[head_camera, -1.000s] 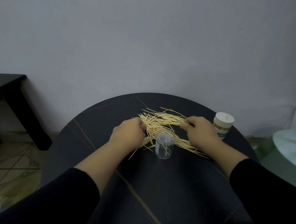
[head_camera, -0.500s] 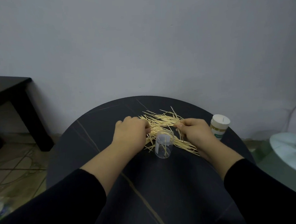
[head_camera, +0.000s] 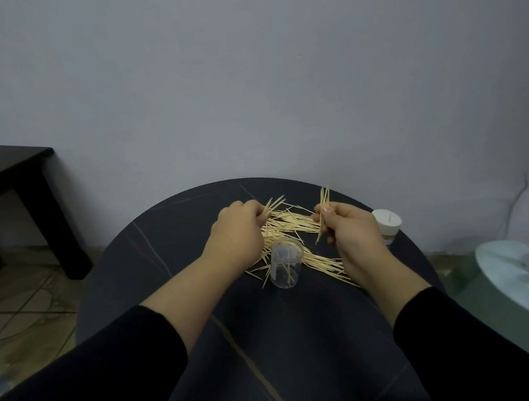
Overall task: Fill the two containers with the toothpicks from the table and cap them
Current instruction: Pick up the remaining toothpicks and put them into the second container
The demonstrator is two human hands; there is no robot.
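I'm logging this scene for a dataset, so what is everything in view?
loose toothpicks: many, pale yellow, spread mid-table
clear container: one, transparent, uncapped, before the pile, few toothpicks inside
capped container: one, white, table's right edge
round table: one, black, tan veins, centre
side table: one, dark, far left
round base: one, white, floor at right
left hand: one, black sleeve, pinching a fanned toothpick bundle
right hand: one, black sleeve, pinching a tight toothpick bundle

Home room — plain grey wall, tiled floor, round dark table, black side table
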